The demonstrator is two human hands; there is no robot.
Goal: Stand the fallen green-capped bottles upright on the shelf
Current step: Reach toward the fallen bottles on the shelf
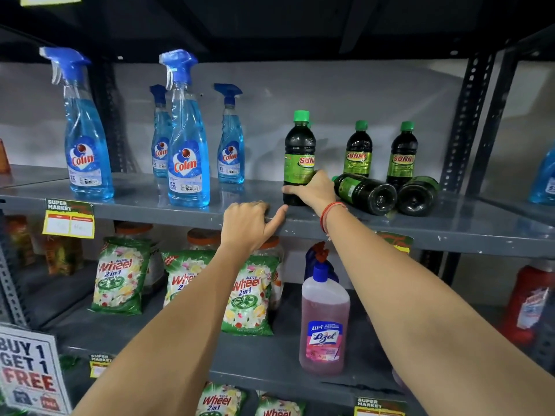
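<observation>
The right hand [313, 190] has its grip closed around the lower body of an upright green-capped bottle [298, 151] near the shelf's [180, 205] front edge. Two fallen bottles [365, 193] lie just beside it toward the right end, bases facing forward. The left hand [247, 225] rests curled on the shelf's front edge, holding nothing.

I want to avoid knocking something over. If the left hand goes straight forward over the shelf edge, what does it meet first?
Probably nothing near: the left hand rests on the shelf edge, and the surface beyond looks bare to the back wall. Depth is unclear.
</observation>
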